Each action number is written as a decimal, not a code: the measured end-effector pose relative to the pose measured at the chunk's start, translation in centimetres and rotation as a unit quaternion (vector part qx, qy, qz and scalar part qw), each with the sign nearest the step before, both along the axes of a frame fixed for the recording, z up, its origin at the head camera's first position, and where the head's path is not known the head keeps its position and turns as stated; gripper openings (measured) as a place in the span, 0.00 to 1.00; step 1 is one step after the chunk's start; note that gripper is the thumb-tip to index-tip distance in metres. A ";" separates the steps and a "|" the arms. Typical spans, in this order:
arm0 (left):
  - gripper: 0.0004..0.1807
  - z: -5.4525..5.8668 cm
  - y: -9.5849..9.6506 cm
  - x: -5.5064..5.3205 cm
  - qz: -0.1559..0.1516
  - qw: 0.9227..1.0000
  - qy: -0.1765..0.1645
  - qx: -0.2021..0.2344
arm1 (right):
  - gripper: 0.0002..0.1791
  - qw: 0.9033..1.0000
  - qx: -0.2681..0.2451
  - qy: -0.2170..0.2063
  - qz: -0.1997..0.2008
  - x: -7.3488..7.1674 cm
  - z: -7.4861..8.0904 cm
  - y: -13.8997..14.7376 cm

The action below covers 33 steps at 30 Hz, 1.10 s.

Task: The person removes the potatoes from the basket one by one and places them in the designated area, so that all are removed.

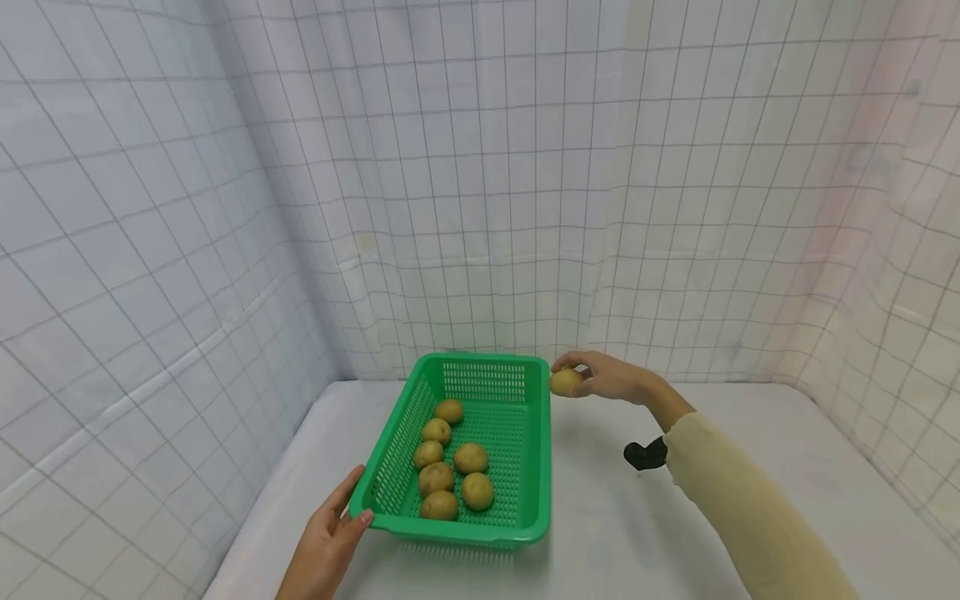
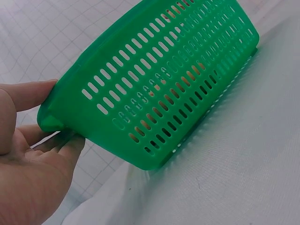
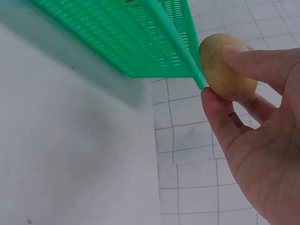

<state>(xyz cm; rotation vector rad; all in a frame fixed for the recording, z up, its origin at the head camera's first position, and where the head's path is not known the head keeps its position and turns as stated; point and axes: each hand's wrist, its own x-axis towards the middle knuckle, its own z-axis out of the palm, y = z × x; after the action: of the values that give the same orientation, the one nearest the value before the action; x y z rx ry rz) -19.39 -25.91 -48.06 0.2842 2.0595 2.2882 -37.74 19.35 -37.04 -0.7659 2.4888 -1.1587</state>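
A green plastic basket (image 1: pixel 546 450) with slotted walls stands on the white table, several potatoes (image 1: pixel 471 458) lying inside, mostly toward its left side. At the basket's near left corner, my left hand (image 1: pixel 327 533) grips the rim; the left wrist view shows the thumb above the rim (image 2: pixel 49 105) and fingers beneath it. Just outside the far right part of the rim, my right hand (image 1: pixel 611 377) holds a single potato (image 3: pixel 225 68) between thumb and fingers. In the right wrist view this potato is beside the basket's rim, and whether they touch I cannot tell.
A black object (image 1: pixel 645 455) of unclear kind lies on the white table (image 1: pixel 600 517), partly hidden by the right sleeve (image 1: pixel 738 492). White sheets with a dark grid (image 1: pixel 480 183) hang as walls at the back and both sides.
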 end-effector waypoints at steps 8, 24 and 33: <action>0.44 0.1 -0.1 -0.1 -0.015 1.000 0.015 0.005 | 0.23 0.999 -0.027 -0.016 -0.018 0.1 -2.1 2.5; 0.43 0.1 0.0 0.1 -0.006 1.000 -0.001 0.011 | 0.25 0.995 -0.061 -0.034 -0.077 0.5 -7.0 6.5; 0.43 0.2 0.2 0.2 -0.003 1.000 -0.007 0.018 | 0.26 0.991 -0.078 -0.054 -0.097 0.6 -9.3 7.7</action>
<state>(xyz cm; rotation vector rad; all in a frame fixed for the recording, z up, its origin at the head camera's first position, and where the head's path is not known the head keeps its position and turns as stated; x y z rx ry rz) -19.20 -25.75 -47.85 0.2739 2.0103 2.3200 -37.17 27.01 -46.35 -0.4902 2.4467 -1.4365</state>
